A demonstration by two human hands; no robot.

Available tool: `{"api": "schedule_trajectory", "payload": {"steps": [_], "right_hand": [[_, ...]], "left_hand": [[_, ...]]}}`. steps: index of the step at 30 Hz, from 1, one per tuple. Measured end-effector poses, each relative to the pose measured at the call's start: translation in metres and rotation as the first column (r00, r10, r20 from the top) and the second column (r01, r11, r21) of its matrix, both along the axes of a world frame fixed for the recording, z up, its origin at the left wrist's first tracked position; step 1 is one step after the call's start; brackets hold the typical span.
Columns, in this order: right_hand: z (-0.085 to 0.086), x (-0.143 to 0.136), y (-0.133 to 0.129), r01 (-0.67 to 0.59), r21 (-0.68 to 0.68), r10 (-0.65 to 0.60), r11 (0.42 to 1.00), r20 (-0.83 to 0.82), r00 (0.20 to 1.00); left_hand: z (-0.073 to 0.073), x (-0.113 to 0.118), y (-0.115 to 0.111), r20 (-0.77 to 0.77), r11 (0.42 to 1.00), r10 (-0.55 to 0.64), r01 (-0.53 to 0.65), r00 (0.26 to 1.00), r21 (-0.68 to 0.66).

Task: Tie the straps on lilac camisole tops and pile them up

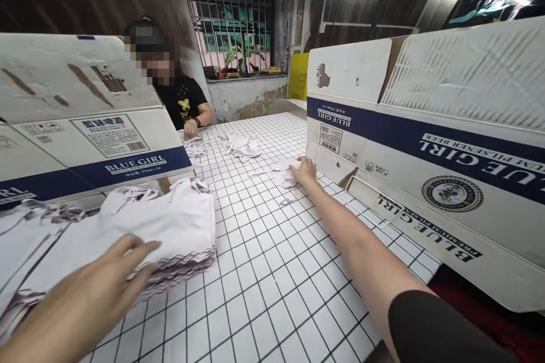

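Observation:
My right hand (305, 171) reaches far across the table, its fingers closed on the edge of a small white cloth piece (286, 174). That piece lies against the tabletop beside the right-hand box. My left hand (113, 275) is at the near left with its fingers apart, over the front of a stack of white garments (183, 221). The stack has thin straps and wavy edges, with dark lines between the layers. I cannot tell whether the left fingertips touch the cloth. A small pale tag-like piece (286, 201) lies just in front of my right hand.
The table has a white, black-gridded cover (255, 272). A carton (85, 136) stands at left behind the garments, and another carton (409, 164) borders the right side. Loose white cloth (242, 146) lies farther back. Across the table, a person (181, 99) has one hand on white cloth.

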State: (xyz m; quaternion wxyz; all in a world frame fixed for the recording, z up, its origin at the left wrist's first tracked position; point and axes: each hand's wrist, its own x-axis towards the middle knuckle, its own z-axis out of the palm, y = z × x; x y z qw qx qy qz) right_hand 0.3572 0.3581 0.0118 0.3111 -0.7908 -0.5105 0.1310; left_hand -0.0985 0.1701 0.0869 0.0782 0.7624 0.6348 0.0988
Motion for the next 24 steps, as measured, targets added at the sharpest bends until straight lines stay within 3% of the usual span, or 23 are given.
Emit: {"api": "schedule_trajectory", "payload": {"steps": [3,6,8,10,14,17,19,22,24], "right_hand": [[0.006,0.004,0.013,-0.044,-0.071,0.043,0.996,-0.018,0.999],[0.004,-0.003,-0.008,-0.134,-0.131,0.123,0.982,-0.089,0.988],[-0.002,-0.009,-0.048,-0.224,-0.137,0.204,0.965,-0.143,0.968],[-0.011,-0.016,-0.105,-0.345,-0.09,0.318,0.934,-0.227,0.92],[-0.014,-0.034,-0.226,-0.516,0.096,0.5,0.851,-0.447,0.742],[-0.005,-0.043,-0.277,-0.461,0.122,0.456,0.879,-0.496,0.739],[0.001,-0.039,-0.289,-0.336,0.129,0.358,0.933,-0.425,0.831],[0.008,-0.02,-0.293,-0.118,0.163,0.144,0.98,-0.159,0.977],[0.01,-0.007,-0.295,-0.036,0.212,0.03,0.977,0.029,0.999]], "left_hand": [[0.014,0.073,0.005,-0.009,0.984,-0.173,0.173,0.985,-0.032],[0.015,0.111,0.006,0.041,0.954,-0.293,0.294,0.955,-0.052],[0.004,0.12,0.001,0.114,0.937,-0.33,0.34,0.937,-0.077],[-0.015,0.128,-0.009,0.206,0.919,-0.349,0.376,0.914,-0.115],[-0.061,0.165,-0.03,0.35,0.919,-0.316,0.376,0.882,-0.116],[-0.088,0.203,-0.039,0.343,0.913,-0.325,0.387,0.881,-0.128],[-0.094,0.218,-0.039,0.321,0.908,-0.348,0.402,0.881,-0.118],[-0.086,0.219,-0.035,0.241,0.949,-0.314,0.31,0.918,0.057],[-0.075,0.209,-0.035,0.137,0.942,-0.285,0.251,0.949,0.223]]}}
